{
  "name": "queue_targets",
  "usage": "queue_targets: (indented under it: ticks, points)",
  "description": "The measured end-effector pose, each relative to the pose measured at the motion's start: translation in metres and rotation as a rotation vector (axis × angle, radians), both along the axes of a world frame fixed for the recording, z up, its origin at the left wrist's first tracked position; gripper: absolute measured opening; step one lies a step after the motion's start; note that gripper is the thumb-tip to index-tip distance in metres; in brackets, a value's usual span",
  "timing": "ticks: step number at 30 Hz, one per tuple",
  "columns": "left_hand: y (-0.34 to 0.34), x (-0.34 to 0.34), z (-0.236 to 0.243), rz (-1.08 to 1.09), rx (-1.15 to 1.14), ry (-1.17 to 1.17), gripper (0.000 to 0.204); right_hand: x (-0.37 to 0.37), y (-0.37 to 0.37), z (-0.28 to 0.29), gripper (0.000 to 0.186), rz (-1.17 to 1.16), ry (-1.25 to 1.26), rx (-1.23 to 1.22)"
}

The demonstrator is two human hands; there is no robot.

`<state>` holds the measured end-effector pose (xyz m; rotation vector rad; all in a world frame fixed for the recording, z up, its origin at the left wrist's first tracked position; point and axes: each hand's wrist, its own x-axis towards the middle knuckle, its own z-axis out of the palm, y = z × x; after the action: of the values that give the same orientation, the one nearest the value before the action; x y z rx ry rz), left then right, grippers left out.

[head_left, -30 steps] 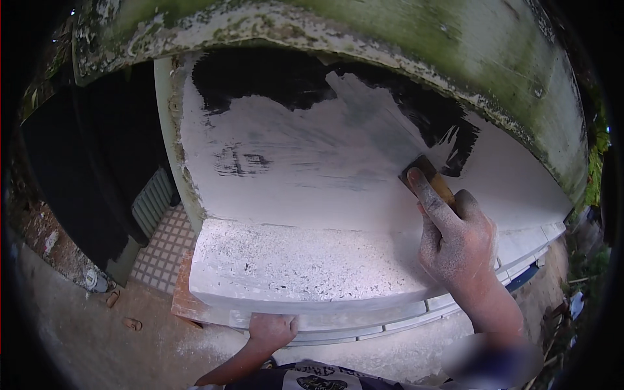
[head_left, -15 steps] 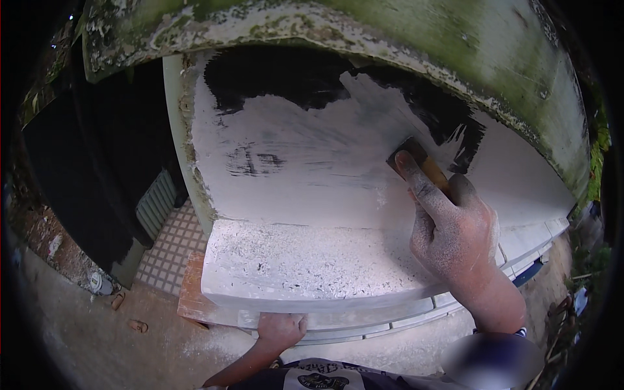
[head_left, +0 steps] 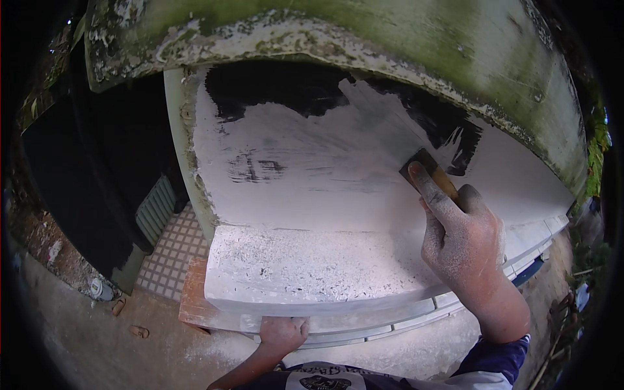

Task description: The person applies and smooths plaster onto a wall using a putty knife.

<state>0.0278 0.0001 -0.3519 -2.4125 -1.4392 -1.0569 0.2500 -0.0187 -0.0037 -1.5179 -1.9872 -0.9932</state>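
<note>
A putty knife (head_left: 442, 182) with a dark blade and a yellowish handle is in my right hand (head_left: 465, 244), which is coated in white dust. My index finger stretches along the tool toward its blade, and the blade lies against the upright wall (head_left: 305, 205). White filler covers much of this wall, with black patches (head_left: 279, 84) showing along the top. At the front, my left hand (head_left: 284, 333) is closed at the edge of the white ledge (head_left: 312, 260); its fingertips are hidden. Dark crumbs and specks are scattered over the ledge top.
A mossy green concrete overhang (head_left: 364, 39) curves above the wall. To the left are a dark panel (head_left: 78, 169), a checked tile floor (head_left: 166, 257) and a wooden block (head_left: 195, 292). A small white container (head_left: 101, 289) and a sandal (head_left: 138, 331) sit on the ground.
My right hand and the putty knife have shifted a little to the right along the wall. The whole view has tipped slightly, and my left hand stays at the ledge edge.
</note>
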Motion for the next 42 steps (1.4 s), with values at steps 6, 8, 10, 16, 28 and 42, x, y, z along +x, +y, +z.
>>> queue_targets:
  ticks: [6, 8, 10, 16, 28, 42]
  points:
    - [-0.001, -0.002, -0.002, -0.001, -0.064, 0.028, 0.022, -0.018, 0.013, 0.005, 0.056, 0.111, 0.036, 0.145]
    - [0.002, -0.001, -0.001, -0.009, -0.100, 0.014, 0.022, -0.020, 0.012, 0.007, 0.056, 0.081, 0.035, 0.112]
    - [0.001, -0.002, 0.000, 0.000, 0.014, 0.011, 0.021, -0.001, 0.003, -0.001, 0.066, 0.041, 0.027, 0.058]
    - [0.000, 0.001, 0.000, -0.019, -0.047, 0.022, 0.020, -0.011, 0.009, 0.010, 0.075, 0.007, -0.039, 0.001]
    - [-0.001, 0.001, 0.003, 0.023, -0.064, 0.064, 0.024, -0.020, 0.013, 0.012, 0.068, 0.083, -0.023, 0.063]
    - [0.001, -0.002, -0.010, 0.023, -0.090, 0.090, 0.031, 0.004, 0.000, -0.011, 0.057, 0.007, 0.044, 0.043]
